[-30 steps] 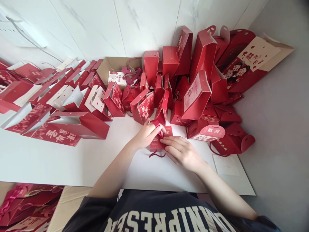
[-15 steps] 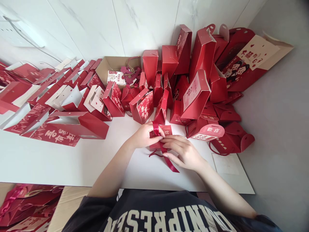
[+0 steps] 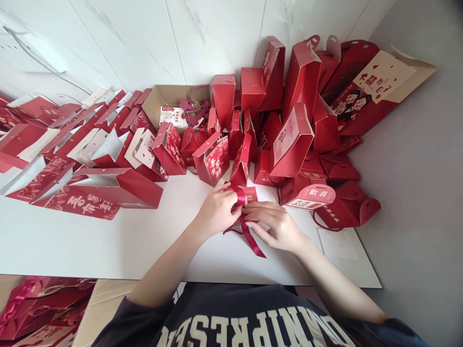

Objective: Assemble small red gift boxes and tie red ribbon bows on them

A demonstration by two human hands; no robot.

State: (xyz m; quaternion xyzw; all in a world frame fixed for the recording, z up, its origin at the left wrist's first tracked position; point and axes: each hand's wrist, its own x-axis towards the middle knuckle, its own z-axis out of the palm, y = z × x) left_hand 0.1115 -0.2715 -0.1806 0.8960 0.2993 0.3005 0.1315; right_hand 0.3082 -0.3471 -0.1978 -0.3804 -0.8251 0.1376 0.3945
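A dark red satin ribbon (image 3: 252, 241) runs between my two hands, its loose tail lying toward me on the white table. My left hand (image 3: 221, 208) is closed on the ribbon, which makes a loop over its fingers. Close beside it, my right hand (image 3: 277, 225) pinches the ribbon near the crossing, fingertips pressed together. Beneath both hands is a small red gift box (image 3: 251, 193) with pale lettering, mostly hidden by them. A twisted red cord shows at its near side.
Red gift boxes (image 3: 292, 140) crowd the table's back and right. Open red paper bags (image 3: 97, 188) stand in rows at left. An open carton (image 3: 154, 106) holds cards and ribbons. Below the table edge (image 3: 108, 278), another carton holds red bags.
My left hand has turned over and shifted slightly toward me, drawing the ribbon into a wider loop around its fingers. My right hand has stayed nearly in place.
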